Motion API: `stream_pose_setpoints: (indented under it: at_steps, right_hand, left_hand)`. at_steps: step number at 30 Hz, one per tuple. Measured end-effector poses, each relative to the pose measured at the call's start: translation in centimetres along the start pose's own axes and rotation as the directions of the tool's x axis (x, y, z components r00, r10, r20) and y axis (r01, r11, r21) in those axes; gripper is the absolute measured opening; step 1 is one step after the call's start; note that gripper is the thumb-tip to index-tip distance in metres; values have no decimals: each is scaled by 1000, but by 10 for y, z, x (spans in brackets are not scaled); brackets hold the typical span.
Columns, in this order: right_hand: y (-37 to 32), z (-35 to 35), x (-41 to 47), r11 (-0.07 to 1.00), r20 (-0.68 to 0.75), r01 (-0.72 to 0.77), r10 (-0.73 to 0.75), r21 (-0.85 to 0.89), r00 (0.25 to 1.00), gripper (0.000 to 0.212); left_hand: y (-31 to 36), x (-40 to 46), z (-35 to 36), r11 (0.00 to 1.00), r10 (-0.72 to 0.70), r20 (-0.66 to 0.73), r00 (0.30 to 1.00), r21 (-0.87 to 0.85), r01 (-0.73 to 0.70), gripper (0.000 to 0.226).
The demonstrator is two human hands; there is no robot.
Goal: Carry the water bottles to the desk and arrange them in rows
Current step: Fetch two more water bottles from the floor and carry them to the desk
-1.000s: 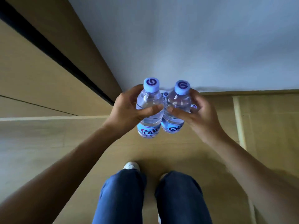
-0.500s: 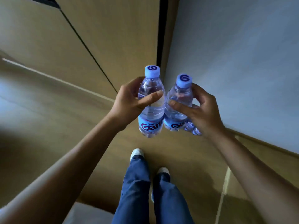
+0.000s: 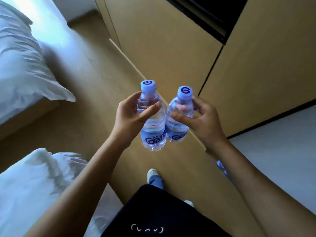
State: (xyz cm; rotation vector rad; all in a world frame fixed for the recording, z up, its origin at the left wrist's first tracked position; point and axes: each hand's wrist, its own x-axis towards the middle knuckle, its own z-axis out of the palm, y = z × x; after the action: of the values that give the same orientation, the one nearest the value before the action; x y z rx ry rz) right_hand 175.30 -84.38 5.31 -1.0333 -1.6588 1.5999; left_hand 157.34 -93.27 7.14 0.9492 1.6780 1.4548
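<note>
I carry two clear water bottles with pale blue caps and blue labels, upright and side by side in front of my chest. My left hand (image 3: 131,115) grips the left bottle (image 3: 153,127) around its upper body, thumb across the front. My right hand (image 3: 201,120) grips the right bottle (image 3: 179,124) the same way. The two bottles almost touch at their lower halves. A bit of another blue bottle (image 3: 221,166) shows on the floor behind my right forearm. No desk is in view.
Two beds with white bedding lie on the left, one far (image 3: 22,65) and one near (image 3: 34,182). Wooden cabinet panels (image 3: 171,40) stand ahead and to the right, with a dark recess (image 3: 205,12) at the top. A white wall (image 3: 282,151) is at right. Wooden floor (image 3: 95,93) runs between.
I have turned to the left while walking: the white wall slid off to the right and the beds came into view. Both hands kept their hold on the bottles.
</note>
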Motion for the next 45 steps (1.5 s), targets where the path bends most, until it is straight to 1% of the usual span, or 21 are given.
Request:
stream_pose_setpoints:
  at_steps: [3, 6, 7, 10, 15, 21, 24, 27, 32, 36, 39, 42, 45]
  right_hand:
    - [-7, 50, 33, 1000, 76, 9, -9, -3, 997, 38]
    - [-16, 96, 64, 999, 123, 13, -7, -45, 992, 55]
    - [-18, 110, 73, 999, 142, 10, -3, -48, 990, 57]
    - [-28, 148, 102, 999, 220, 2, 6, -37, 976, 49]
    - [-45, 200, 165, 999, 312, 33, -20, -37, 950, 51]
    - [-63, 256, 279, 998, 404, 64, -59, 1, 913, 48]
    - [-77, 284, 346, 996, 449, 83, -79, 9, 890, 50]
    - [-94, 311, 409, 995, 479, 102, -89, -2, 873, 51]
    - [-118, 356, 497, 990, 520, 142, -118, -6, 846, 49]
    - [-127, 398, 560, 988, 531, 151, -117, -21, 839, 48]
    - [-131, 441, 609, 987, 536, 161, -120, -30, 836, 48]
    - [-137, 493, 660, 984, 532, 174, -127, -38, 837, 49]
    - [-150, 551, 715, 982, 537, 184, -136, -37, 833, 47]
  left_hand:
    - [0, 12, -53, 998, 8, -89, 996, 57, -3, 13]
    - [-1, 21, -98, 992, 21, -161, 987, 125, -1, 21]
    - [-2, 24, -112, 991, 28, -185, 982, 137, -3, 25]
    - [-3, 33, -146, 991, 47, -260, 964, 132, -12, 29]
    - [-5, 76, -194, 990, 70, -344, 936, 136, -24, 27]
    - [-7, 174, -252, 990, 72, -452, 889, 143, -7, 31]
    - [-1, 231, -280, 993, 56, -499, 865, 119, 4, 27]
    - [8, 284, -308, 998, 23, -532, 846, 61, 11, 26]
    - [15, 358, -355, 999, 29, -574, 818, 47, -2, 31]
    - [6, 410, -400, 999, 35, -597, 801, 35, -18, 33]
    - [-3, 456, -442, 999, 34, -603, 797, 25, -24, 31]
    - [-9, 507, -493, 998, 49, -607, 793, 51, -22, 22]
    - [-10, 559, -553, 996, 71, -594, 801, 79, -30, 19]
